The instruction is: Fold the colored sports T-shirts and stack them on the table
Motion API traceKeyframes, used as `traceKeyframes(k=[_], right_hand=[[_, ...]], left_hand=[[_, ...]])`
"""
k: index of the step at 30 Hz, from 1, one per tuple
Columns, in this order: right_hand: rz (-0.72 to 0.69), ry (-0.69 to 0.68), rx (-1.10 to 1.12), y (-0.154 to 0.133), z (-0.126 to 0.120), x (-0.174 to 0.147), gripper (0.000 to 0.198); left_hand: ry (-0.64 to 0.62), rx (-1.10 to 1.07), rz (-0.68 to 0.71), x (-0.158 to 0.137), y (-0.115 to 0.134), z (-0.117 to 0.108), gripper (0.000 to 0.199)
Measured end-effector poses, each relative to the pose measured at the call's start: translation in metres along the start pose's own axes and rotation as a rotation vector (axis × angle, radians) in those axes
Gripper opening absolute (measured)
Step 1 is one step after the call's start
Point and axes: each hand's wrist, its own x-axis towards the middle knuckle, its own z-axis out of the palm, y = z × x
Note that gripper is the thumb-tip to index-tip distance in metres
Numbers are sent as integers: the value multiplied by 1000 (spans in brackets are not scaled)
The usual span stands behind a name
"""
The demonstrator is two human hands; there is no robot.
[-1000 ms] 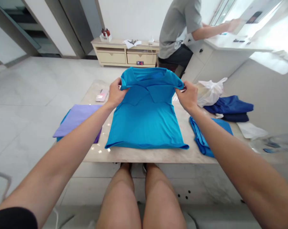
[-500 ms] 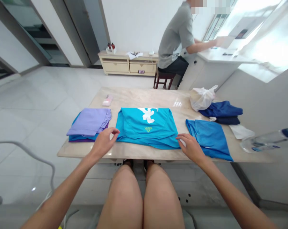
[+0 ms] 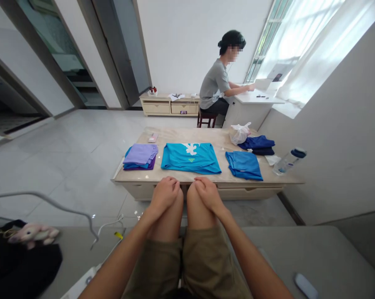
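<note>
My left hand (image 3: 166,192) rests on my left knee, its fingers laid over the kneecap. On the other knee lies my right hand (image 3: 207,191), likewise open and holding nothing. Just beyond both hands, a folded turquoise T-shirt (image 3: 190,164) with a white print and a small green logo lies flat on the low table (image 3: 137,175). Left of it is a stack of folded clothes with a lilac garment (image 3: 140,153) on top of blue and purple ones. To its right sits a folded blue garment (image 3: 244,165). Neither hand touches the clothes.
Behind the blue garment are a white plastic bag (image 3: 239,133), dark blue clothing (image 3: 258,143) and a clear water bottle (image 3: 288,162). A small pink box (image 3: 153,138) lies at the back left. A seated person (image 3: 215,83) works at a white desk. A grey cable (image 3: 59,207) crosses the left.
Both hands have left the sides of the turquoise T-shirt and come back onto my knees. The view has pulled back and tilted up. The folded clothes keep their places on the table.
</note>
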Motion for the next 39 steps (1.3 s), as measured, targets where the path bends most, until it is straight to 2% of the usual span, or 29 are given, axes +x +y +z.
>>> traceKeyframes(k=[6, 11, 15, 20, 28, 35, 37, 39], right_hand=[[78, -60, -247, -10, -11, 9, 42], [79, -173, -417, -23, -16, 18, 36], [62, -125, -372, -18, -13, 18, 33], [125, 3, -154, -2, -8, 16, 33], [192, 94, 65, 5, 6, 18, 37], [161, 86, 0, 1, 8, 13, 40], [117, 20, -114, -3, 2, 19, 39], [39, -129, -291, -11, -6, 34, 34]], left_hand=[[-40, 96, -47, 4, 1, -5, 40], [-9, 106, -25, 3, -7, -3, 41], [17, 73, -38, 3, -21, -2, 40], [52, -11, -88, -2, -36, -3, 36], [71, -136, -117, -7, -41, -1, 32], [85, -201, -114, -8, -44, -1, 31], [93, -203, -106, -9, -45, -1, 30], [92, -184, -96, -10, -45, -3, 30]])
